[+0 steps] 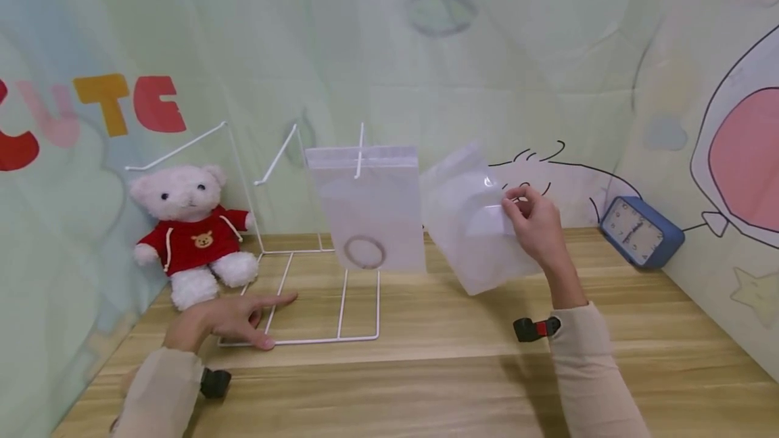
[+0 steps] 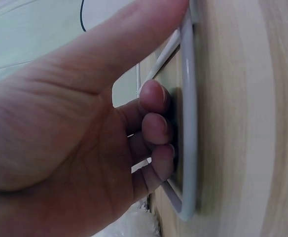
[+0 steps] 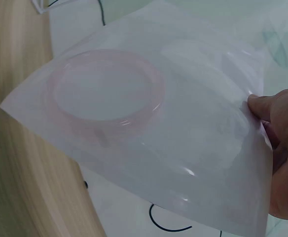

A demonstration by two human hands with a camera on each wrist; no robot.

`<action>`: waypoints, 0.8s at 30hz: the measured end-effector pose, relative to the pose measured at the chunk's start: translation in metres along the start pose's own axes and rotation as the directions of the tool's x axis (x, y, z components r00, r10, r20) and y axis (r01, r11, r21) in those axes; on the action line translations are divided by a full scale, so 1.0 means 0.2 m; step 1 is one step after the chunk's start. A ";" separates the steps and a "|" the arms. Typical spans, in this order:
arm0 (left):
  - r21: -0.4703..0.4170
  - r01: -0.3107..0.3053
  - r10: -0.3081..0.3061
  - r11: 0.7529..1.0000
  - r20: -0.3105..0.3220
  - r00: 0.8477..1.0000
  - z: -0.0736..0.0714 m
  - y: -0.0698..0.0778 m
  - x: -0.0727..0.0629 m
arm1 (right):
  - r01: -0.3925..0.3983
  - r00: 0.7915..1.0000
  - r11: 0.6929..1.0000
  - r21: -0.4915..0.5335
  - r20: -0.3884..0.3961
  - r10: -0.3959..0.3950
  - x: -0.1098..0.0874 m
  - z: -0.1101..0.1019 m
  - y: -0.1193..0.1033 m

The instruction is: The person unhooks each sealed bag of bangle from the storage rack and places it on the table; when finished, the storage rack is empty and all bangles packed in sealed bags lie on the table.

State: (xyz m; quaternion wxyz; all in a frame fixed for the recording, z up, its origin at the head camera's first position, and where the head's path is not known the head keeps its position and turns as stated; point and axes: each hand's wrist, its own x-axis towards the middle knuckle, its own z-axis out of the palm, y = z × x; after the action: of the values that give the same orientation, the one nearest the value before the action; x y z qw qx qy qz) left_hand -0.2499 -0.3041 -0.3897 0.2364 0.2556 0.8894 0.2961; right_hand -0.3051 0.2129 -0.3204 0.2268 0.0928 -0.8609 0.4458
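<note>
My left hand (image 1: 225, 320) lies low over the base of a white wire display rack (image 1: 359, 339). Its index finger stretches out and its thumb touches the front rail; the left wrist view shows the other fingers loosely bent beside the wire (image 2: 189, 123). By its edge, my right hand (image 1: 538, 228) pinches a translucent plastic bag (image 1: 447, 222), held tilted in the air right of the rack. Inside that bag is a pale pink bangle (image 3: 156, 106). Another translucent bag (image 1: 377, 201) hangs from a rack hook (image 1: 360, 147), with a brownish bangle (image 1: 383, 255) inside.
Two more hook arms, a left one (image 1: 176, 149) and a middle one (image 1: 276, 154), jut from the rack. Behind its left side sits a white teddy bear (image 1: 201, 242) in red. A blue clock (image 1: 642, 232) stands at the right on the wooden table (image 1: 426, 391), against printed cloth walls.
</note>
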 end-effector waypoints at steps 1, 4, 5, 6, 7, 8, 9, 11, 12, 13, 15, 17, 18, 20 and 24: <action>0.001 0.000 0.000 1.000 0.000 1.000 0.00 0.00 0.00 | -0.011 1.000 1.000 -0.006 0.008 0.011 0.00 0.02 0.00; 0.003 -0.004 0.004 1.000 -0.004 1.000 0.00 0.00 0.00 | -0.046 0.999 0.998 -0.032 0.006 0.046 0.01 0.05 0.02; 0.003 -0.007 0.007 1.000 -0.007 1.000 0.00 0.00 0.00 | -0.061 0.998 0.997 -0.037 0.001 0.061 0.01 0.06 0.03; 0.003 -0.004 0.004 1.000 -0.010 1.000 0.00 0.01 0.00 | -0.076 0.997 0.996 -0.045 -0.007 0.076 0.01 0.07 0.04; 0.002 -0.008 0.008 1.000 -0.013 1.000 0.00 0.01 0.00 | -0.091 0.996 0.994 -0.053 -0.013 0.091 0.01 0.08 0.05; 0.000 -0.006 0.006 1.000 -0.015 1.000 0.00 0.01 0.00 | -0.102 0.995 0.993 -0.063 -0.018 0.101 0.01 0.09 0.06; -0.003 -0.004 0.004 1.000 -0.015 1.000 0.00 0.01 0.00 | -0.109 0.994 0.991 -0.078 -0.023 0.108 0.01 0.10 0.08; -0.001 0.000 0.000 1.000 -0.014 1.000 0.00 0.01 0.00 | -0.121 0.993 0.987 -0.101 -0.014 0.120 0.01 0.13 0.10; 0.001 0.000 0.000 1.000 -0.013 1.000 0.00 0.00 0.00 | -0.122 0.993 0.986 -0.116 -0.007 0.121 0.01 0.14 0.11; 0.002 -0.001 0.001 1.000 -0.012 1.000 0.01 0.00 0.00 | -0.122 0.992 0.984 -0.129 0.006 0.124 0.01 0.16 0.12; 0.008 0.004 -0.004 1.000 -0.013 1.000 0.01 0.00 -0.01 | -0.119 0.991 0.982 -0.148 0.041 0.126 0.01 0.19 0.13; 0.012 0.007 -0.007 1.000 -0.018 1.000 0.01 0.00 -0.01 | -0.120 0.988 0.980 -0.157 0.081 0.134 0.01 0.22 0.14; 0.011 0.012 -0.011 1.000 -0.021 1.000 0.01 0.00 -0.01 | -0.120 0.986 0.979 -0.162 0.094 0.137 0.01 0.24 0.14; 0.008 0.017 -0.017 1.000 -0.025 1.000 0.01 0.00 -0.01 | -0.124 0.983 0.978 -0.165 0.114 0.144 0.00 0.26 0.15; 0.004 0.012 -0.012 1.000 -0.019 1.000 0.00 0.01 -0.01 | -0.147 0.979 0.977 -0.152 0.121 0.166 -0.01 0.30 0.14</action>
State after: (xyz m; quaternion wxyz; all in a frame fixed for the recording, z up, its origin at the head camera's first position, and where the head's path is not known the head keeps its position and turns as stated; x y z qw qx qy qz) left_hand -0.2481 -0.3037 -0.3888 0.2292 0.2479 0.8939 0.2950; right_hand -0.3316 0.1814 -0.3719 0.1389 0.0376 -0.9083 0.3927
